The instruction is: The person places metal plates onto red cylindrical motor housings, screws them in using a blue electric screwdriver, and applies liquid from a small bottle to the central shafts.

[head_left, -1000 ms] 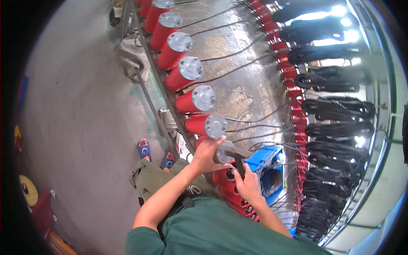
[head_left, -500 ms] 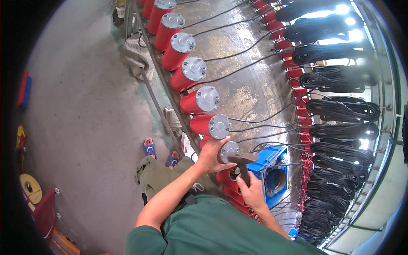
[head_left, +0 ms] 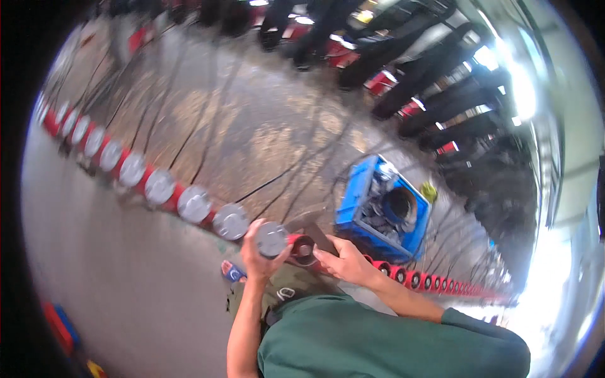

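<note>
My left hand (head_left: pixel 258 261) is closed around the edge of a round grey metal end cap (head_left: pixel 272 239) at the near end of a row of red cylinders. Whether this cap sits fully on its cylinder is hidden by my fingers. In my right hand (head_left: pixel 346 261) is a hammer (head_left: pixel 322 238), gripped by its handle, with the head just right of the cap and raised above the row. Below the hammer stands an uncapped red cylinder (head_left: pixel 301 249), its dark inside showing.
Capped red cylinders (head_left: pixel 161 187) run off to the left, uncapped ones (head_left: pixel 400 275) to the right. A blue crate (head_left: pixel 353 195) of grey metal parts and a dark ring stands on the worn bench (head_left: pixel 265 142). Black cables cross the bench toward hanging coils (head_left: pixel 409 69).
The whole view has swung round, so the row now slants from upper left to lower right, with some blur. My left hand stays at a cap, and my right keeps the hammer.
</note>
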Demonstrator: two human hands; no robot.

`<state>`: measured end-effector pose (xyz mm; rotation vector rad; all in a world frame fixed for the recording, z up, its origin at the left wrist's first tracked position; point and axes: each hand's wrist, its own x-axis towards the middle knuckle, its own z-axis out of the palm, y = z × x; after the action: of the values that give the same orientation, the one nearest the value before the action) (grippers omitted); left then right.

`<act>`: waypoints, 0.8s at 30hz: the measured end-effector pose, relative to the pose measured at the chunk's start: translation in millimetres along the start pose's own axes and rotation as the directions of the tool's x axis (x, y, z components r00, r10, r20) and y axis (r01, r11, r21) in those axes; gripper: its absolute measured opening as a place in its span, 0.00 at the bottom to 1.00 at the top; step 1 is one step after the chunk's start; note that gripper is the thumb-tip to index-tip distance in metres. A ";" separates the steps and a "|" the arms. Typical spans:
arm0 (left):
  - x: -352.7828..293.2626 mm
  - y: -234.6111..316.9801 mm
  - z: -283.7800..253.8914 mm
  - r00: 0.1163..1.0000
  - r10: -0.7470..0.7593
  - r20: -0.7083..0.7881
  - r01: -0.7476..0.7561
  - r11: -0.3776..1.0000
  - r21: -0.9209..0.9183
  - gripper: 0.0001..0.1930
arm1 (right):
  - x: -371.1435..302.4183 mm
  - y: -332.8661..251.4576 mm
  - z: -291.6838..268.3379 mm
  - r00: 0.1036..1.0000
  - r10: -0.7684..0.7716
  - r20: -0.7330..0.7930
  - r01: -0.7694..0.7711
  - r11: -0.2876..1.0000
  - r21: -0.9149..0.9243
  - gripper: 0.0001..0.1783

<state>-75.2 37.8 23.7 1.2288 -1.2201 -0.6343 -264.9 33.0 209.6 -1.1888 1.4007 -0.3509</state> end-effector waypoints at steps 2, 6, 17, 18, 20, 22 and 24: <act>-2.0 1.2 1.5 0.999 0.032 -0.023 -0.030 0.998 0.058 0.45 | -17.9 1.0 -26.1 0.996 0.086 -0.017 -0.076 0.941 0.329 0.14; -6.0 13.2 -1.8 0.999 0.034 0.020 -0.035 0.997 0.065 0.43 | -36.6 52.9 -87.8 0.944 0.183 -0.275 -0.035 0.884 0.467 0.09; 25.3 85.3 4.3 0.941 -0.223 0.253 0.004 0.757 0.654 0.40 | 32.2 199.1 -255.4 0.970 -0.165 -0.177 0.057 0.868 -0.493 0.28; 30.5 90.5 3.8 0.917 -0.325 0.231 0.114 0.770 0.628 0.40 | 35.9 219.7 -258.3 0.912 -0.260 -0.318 0.010 0.787 -0.617 0.22; 28.5 87.6 -8.4 0.908 -0.371 0.194 0.177 0.761 0.625 0.40 | 44.9 242.8 -254.6 0.869 -0.382 -0.314 -0.065 0.542 -0.838 0.17; 22.9 92.9 -4.2 0.950 -0.246 0.192 0.050 0.727 0.685 0.39 | 45.5 246.5 -268.0 0.980 -0.146 -0.134 -0.047 0.482 -0.875 0.19; 23.2 94.4 1.9 0.948 -0.226 0.223 0.007 0.718 0.696 0.38 | 49.7 252.9 -279.0 0.987 -0.156 -0.049 0.010 0.356 -0.934 0.22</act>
<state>-91.7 43.5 119.3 1.9024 -1.7306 -0.4669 -606.8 -16.1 51.8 -2.2276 1.7005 0.4407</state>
